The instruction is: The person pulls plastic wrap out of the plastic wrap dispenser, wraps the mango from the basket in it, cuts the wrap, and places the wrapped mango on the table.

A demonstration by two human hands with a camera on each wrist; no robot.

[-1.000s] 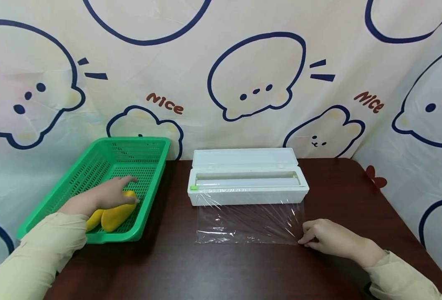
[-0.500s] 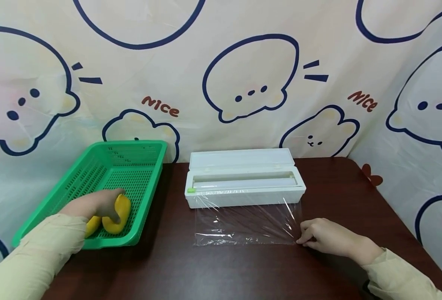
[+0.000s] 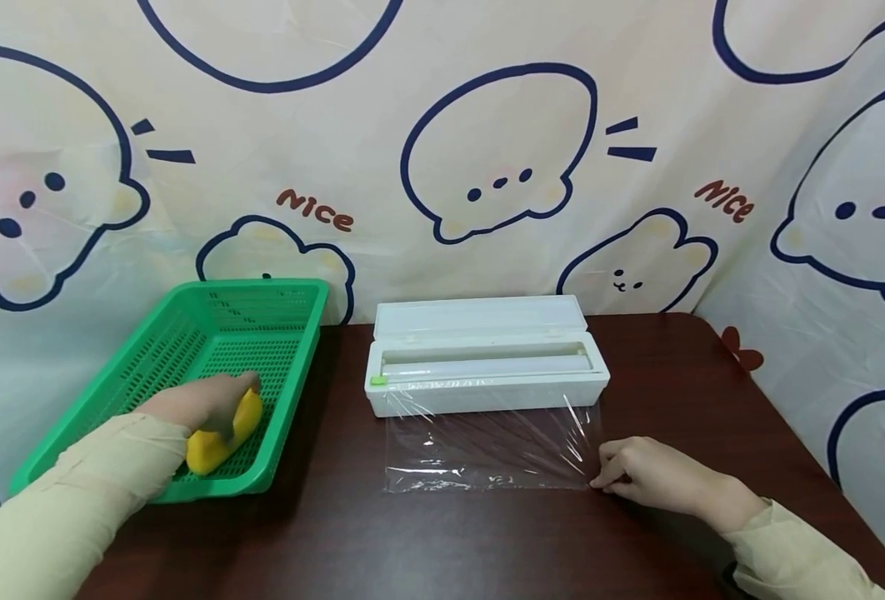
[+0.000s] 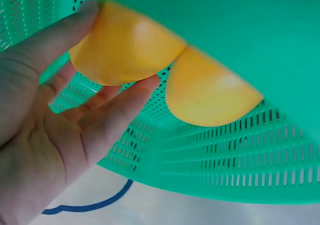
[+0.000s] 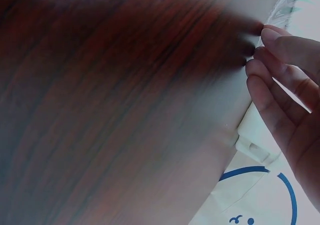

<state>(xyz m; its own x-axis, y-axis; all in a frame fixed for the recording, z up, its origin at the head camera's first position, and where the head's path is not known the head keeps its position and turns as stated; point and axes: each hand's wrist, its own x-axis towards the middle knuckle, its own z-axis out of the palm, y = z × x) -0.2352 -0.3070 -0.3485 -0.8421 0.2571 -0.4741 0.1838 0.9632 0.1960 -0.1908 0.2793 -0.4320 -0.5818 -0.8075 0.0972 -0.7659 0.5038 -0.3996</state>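
Note:
In the head view my left hand [image 3: 198,402] reaches into a green plastic basket [image 3: 283,417] and grips a yellow mango [image 3: 210,452]. The left wrist view shows the thumb on one side of this mango [image 4: 125,45] and the fingers on the other. A second mango [image 4: 212,92] lies right beside it, hidden under my hand and sleeve in the head view. My right hand [image 3: 652,477] pinches the near right corner of a clear sheet of plastic wrap [image 3: 487,454]. That sheet runs out over the front of a white wrap dispenser [image 3: 487,397].
The dispenser's lid [image 3: 480,317] is raised at the back, exposing the roll [image 3: 487,367]. A small green slider [image 3: 378,381] sits at its left front edge. Everything stands on a dark brown wooden table [image 3: 442,550], with a printed cloth [image 3: 382,150] behind.
My left hand, spread above the mangoes at first, has closed its fingers round one, which has turned slightly. The right hand keeps its pinch on the wrap. The head view has shifted a little.

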